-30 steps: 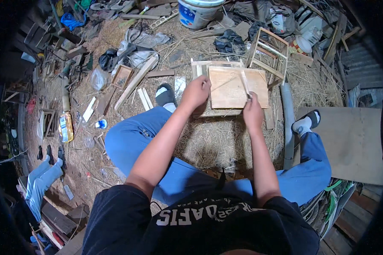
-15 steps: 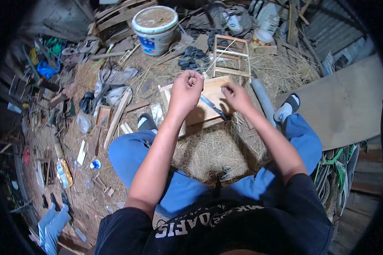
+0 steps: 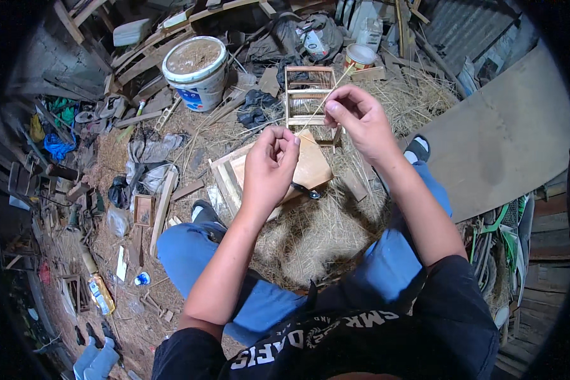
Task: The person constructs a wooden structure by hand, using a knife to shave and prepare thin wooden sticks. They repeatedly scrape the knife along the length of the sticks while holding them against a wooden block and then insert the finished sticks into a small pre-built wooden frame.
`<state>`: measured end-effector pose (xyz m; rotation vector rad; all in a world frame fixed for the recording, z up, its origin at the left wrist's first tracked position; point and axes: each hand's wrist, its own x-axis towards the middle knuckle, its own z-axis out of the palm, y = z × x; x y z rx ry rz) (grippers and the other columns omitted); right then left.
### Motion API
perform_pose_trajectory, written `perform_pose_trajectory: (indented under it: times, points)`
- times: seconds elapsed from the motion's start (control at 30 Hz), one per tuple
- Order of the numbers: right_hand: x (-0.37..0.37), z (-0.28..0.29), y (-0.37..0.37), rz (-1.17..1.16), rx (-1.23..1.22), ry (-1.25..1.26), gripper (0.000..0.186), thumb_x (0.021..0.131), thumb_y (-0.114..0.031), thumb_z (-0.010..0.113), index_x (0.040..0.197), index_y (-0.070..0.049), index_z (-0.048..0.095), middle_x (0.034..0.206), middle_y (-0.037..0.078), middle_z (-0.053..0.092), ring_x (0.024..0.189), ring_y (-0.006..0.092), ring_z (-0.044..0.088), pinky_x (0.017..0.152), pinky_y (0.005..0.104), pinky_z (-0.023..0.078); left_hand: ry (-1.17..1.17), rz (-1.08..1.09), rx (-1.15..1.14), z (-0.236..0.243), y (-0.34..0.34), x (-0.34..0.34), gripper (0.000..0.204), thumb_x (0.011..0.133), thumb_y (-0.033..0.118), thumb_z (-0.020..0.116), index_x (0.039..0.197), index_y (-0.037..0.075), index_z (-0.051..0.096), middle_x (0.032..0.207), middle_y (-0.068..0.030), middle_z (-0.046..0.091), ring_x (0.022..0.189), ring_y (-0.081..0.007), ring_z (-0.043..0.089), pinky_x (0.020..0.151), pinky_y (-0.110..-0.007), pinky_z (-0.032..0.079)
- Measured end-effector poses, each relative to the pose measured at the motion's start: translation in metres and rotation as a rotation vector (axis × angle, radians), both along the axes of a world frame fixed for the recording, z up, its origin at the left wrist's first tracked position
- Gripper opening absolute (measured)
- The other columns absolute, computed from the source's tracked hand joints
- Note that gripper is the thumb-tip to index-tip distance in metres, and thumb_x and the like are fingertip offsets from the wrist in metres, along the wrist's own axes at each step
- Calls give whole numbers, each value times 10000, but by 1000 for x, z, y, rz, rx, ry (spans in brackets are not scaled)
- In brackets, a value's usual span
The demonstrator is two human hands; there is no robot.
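Note:
Between my two hands a thin pale straw-like strip (image 3: pixel 316 113) runs slanting up to the right. My left hand (image 3: pixel 270 166) pinches its lower end between thumb and forefinger. Higher up, my right hand (image 3: pixel 364 121) has its thumb and forefinger closed on the strip. Below the hands lies a pale wooden board (image 3: pixel 315 166) on a wooden piece with slats. A knife (image 3: pixel 306 190) with a dark handle rests at the board's near edge; my left hand hides most of it.
A small wooden frame (image 3: pixel 310 95) stands beyond the board. A white bucket (image 3: pixel 196 79) is at the far left, and a small tub (image 3: pixel 360 57) at the far right. A large flat sheet (image 3: pixel 506 136) lies to the right. Straw and wood scraps litter the floor.
My right hand has risen from beside the board and come to the strip. My left hand has lowered slightly in the picture. The view has shifted, and the knife is more hidden.

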<state>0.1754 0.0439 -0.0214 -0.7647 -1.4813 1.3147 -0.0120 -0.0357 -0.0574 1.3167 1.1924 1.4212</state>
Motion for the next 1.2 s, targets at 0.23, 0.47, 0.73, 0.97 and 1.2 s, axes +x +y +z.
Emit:
perform_pose_trajectory:
  times: [0.23, 0.47, 0.73, 0.97, 1.2]
  points:
    - [17, 18, 10, -110, 72, -35, 127, 943, -127, 705, 1005, -37, 640, 917, -4, 654, 827, 66, 619, 750, 237, 535, -8, -47, -7, 10, 6, 13, 57, 1000, 65, 603, 1001, 30, 558, 775, 58, 521, 691, -14, 465, 601, -191, 373]
    - [27, 21, 16, -114, 14, 25, 140, 953, -132, 695, 1024, -41, 618, 916, 15, 648, 796, 78, 627, 725, 241, 547, 27, -59, -9, 10, 14, 20, 56, 976, 18, 600, 998, 13, 548, 820, 38, 534, 738, -15, 487, 651, -185, 398]
    - [22, 20, 13, -145, 68, 70, 111, 963, -84, 668, 985, -39, 569, 885, 32, 639, 774, 86, 628, 698, 241, 545, -13, -68, -36, 10, 14, 24, 51, 989, 30, 590, 1010, 8, 548, 812, 33, 545, 718, -16, 488, 622, -183, 391]
    - [18, 14, 13, -162, 73, 104, 136, 953, -66, 673, 1026, -51, 559, 915, 28, 622, 765, 91, 627, 668, 241, 539, -24, -81, -50, 8, 14, 22, 53, 987, 24, 594, 1010, 4, 550, 814, 28, 551, 728, -16, 500, 628, -186, 400]
    - [18, 13, 15, -165, 19, 184, 358, 938, -37, 671, 1238, -100, 487, 978, 61, 608, 757, 102, 628, 640, 236, 530, -35, -91, -47, 6, 15, 23, 61, 983, 27, 602, 1014, 3, 556, 815, 32, 548, 725, -14, 495, 620, -183, 392]
